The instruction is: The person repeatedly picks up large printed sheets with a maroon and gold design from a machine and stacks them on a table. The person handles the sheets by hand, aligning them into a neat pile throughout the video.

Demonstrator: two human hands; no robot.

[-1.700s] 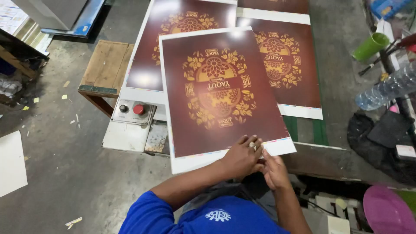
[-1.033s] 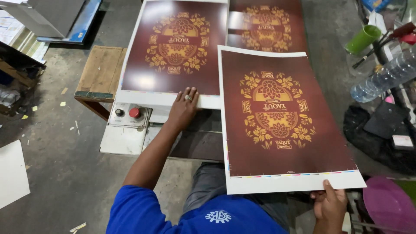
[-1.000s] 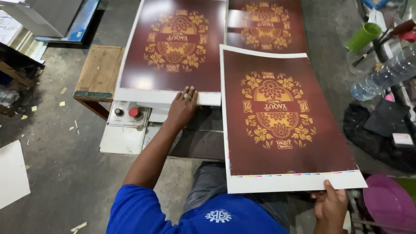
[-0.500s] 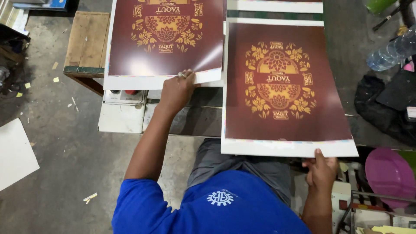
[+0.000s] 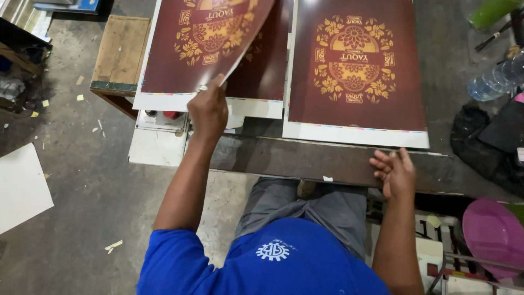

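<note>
Nearest, the right hand (image 5: 396,172) hovers at about four o'clock with its fingers loosely spread and empty, just above the dark table edge (image 5: 305,161) and just below the white margin of a maroon printed sheet (image 5: 357,71) that lies flat at one o'clock. Further up, at eleven o'clock, the left hand (image 5: 207,109) pinches the lower edge of another maroon sheet (image 5: 204,41) and holds it lifted and curled above the stack (image 5: 262,76) beneath. A wooden stool (image 5: 120,54) stands at ten o'clock, a plastic bottle (image 5: 494,79) at two o'clock.
</note>
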